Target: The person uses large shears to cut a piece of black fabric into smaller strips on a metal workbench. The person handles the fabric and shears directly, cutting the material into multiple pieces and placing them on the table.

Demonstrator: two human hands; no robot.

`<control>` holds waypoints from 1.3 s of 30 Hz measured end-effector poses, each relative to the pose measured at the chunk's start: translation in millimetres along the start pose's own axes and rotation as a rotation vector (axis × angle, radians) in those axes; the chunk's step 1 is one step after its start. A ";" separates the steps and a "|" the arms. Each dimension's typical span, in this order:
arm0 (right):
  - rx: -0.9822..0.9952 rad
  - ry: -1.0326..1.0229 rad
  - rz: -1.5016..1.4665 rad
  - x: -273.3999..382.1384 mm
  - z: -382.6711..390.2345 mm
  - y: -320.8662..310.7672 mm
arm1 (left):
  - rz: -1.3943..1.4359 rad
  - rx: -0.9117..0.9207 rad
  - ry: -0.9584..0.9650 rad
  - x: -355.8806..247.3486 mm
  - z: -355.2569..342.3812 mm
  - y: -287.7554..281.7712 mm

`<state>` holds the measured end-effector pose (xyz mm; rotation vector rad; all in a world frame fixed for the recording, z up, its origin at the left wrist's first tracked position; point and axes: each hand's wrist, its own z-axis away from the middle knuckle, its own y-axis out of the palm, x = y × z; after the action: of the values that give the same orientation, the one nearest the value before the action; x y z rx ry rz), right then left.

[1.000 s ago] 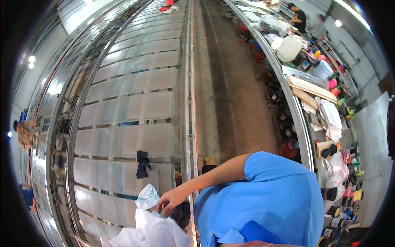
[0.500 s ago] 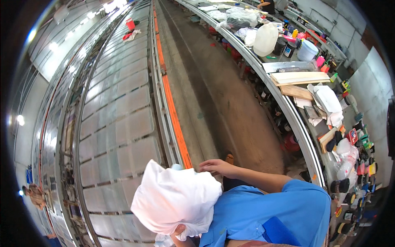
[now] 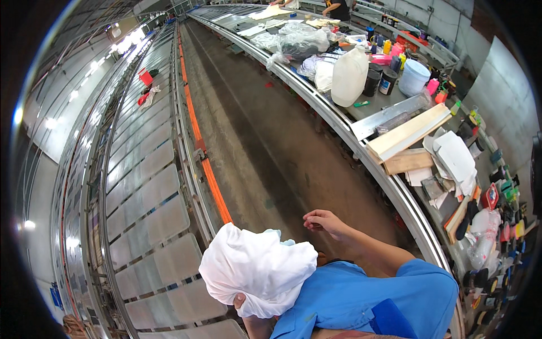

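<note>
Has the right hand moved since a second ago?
Yes, rightward: the right hand was left of the orange-edged rail; now it is right of it, above the floor.

Cloth (image 3: 257, 268): white, bunched into a loose rounded bundle, soft creases across it, broad smooth patch toward the top left. Held up in the left hand (image 3: 240, 300): thumb on its lower left edge, rest of the grip hidden under the fabric. Pale blue bit (image 3: 288, 242) sticks out behind the top right edge; can't tell if it's separate or part of the bundle.
</note>
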<state>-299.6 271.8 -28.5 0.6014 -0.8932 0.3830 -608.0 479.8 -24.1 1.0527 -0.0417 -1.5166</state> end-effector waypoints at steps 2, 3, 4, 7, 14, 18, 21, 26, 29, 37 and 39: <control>0.042 -0.020 0.045 17.3 -40.0 11.7 | -0.012 0.015 -0.023 -8.9 -33.6 20.0; 0.061 -0.027 0.069 24.9 -60.8 19.9 | -0.020 0.020 -0.036 -12.9 -52.1 29.3; 0.112 -0.047 0.065 30.8 -80.5 30.8 | -0.028 0.018 -0.044 -18.5 -69.1 37.8; 0.228 -0.091 0.141 57.1 -134.6 54.0 | -0.040 0.036 -0.076 -36.5 -127.6 66.0; 0.287 -0.122 1.280 89.1 -239.4 20.1 | -0.142 0.151 -0.141 -122.6 -269.9 147.2; 0.284 0.084 1.427 136.9 -258.7 -2.1 | -0.228 0.251 -0.183 -174.8 -343.9 205.8; 0.109 -0.002 1.186 152.2 -278.0 -17.8 | -0.281 0.316 -0.233 -192.8 -393.3 252.3; -0.143 -0.059 0.948 172.9 -331.6 -64.8 | -0.337 0.376 -0.332 -176.4 -463.1 328.7; -0.294 -0.121 0.894 220.6 -362.0 -96.0 | -0.344 0.394 -0.342 -163.2 -503.2 374.4; -0.795 -0.477 1.003 370.4 -459.1 -255.6 | -0.342 0.384 -0.282 -162.0 -580.3 495.4; -0.845 -0.439 1.078 403.7 -476.5 -284.3 | -0.338 0.371 -0.279 -155.1 -592.9 516.7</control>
<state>378.1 379.3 -21.4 -0.6664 -1.6385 0.7777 136.1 775.7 13.2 1.1705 -0.3678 -2.0088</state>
